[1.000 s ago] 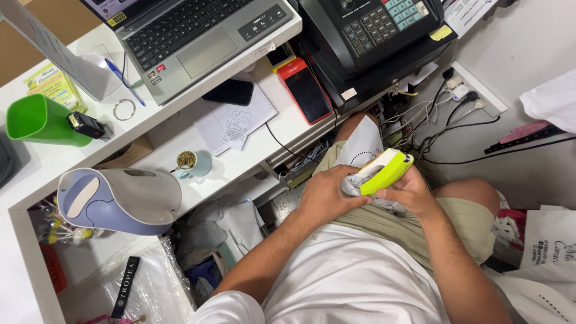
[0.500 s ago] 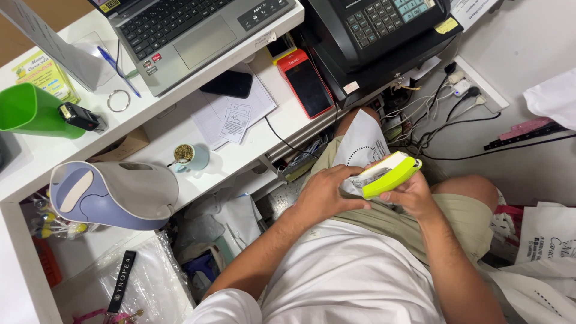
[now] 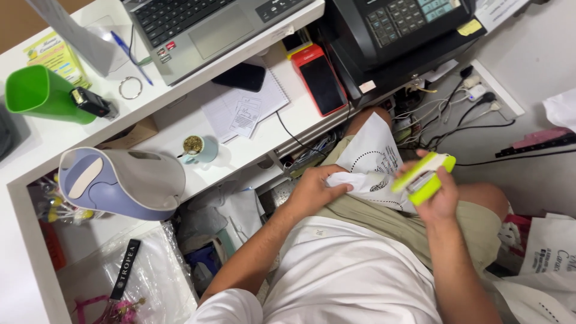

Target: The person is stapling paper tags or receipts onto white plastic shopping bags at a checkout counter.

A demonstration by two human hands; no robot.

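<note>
1. I note the far left of the tabletop (image 3: 36, 144): a green cup (image 3: 37, 95) lies on its side with a small black device (image 3: 90, 102) against it, and a grey and lilac helmet-shaped object (image 3: 123, 183) overhangs the lower shelf edge. None of it is near the hands.
2. Centre tabletop: a small blue cup (image 3: 198, 149) stands beside loose papers (image 3: 243, 111), with a laptop (image 3: 204, 27) above and a red card terminal (image 3: 319, 79) to the right. A black cable runs off the edge toward the lap.
3. Left hand (image 3: 315, 191): its grip is pressed together on the bunched lower corner of the white printed bag (image 3: 372, 159), which lies across the lap, touching the thigh.
4. Right hand (image 3: 438, 195): its grip is wrapped around the lime green stapler (image 3: 425, 177), held just above the bag's right side, tilted, nose toward the upper right. I cannot tell whether it bites the bag.
5. Judgement on doing this well: I would keep the left hand pulling the bag flat and taut, so the stapler meets a smooth folded edge, with fingertips held back from its mouth.
6. Edges and room: the drawer front and tangled cables (image 3: 456, 120) sit close ahead of the knees, and the black register (image 3: 396, 36) overhangs. Open room lies only over the lap and to the right, toward the white paper bags (image 3: 549, 264) on the floor.
</note>
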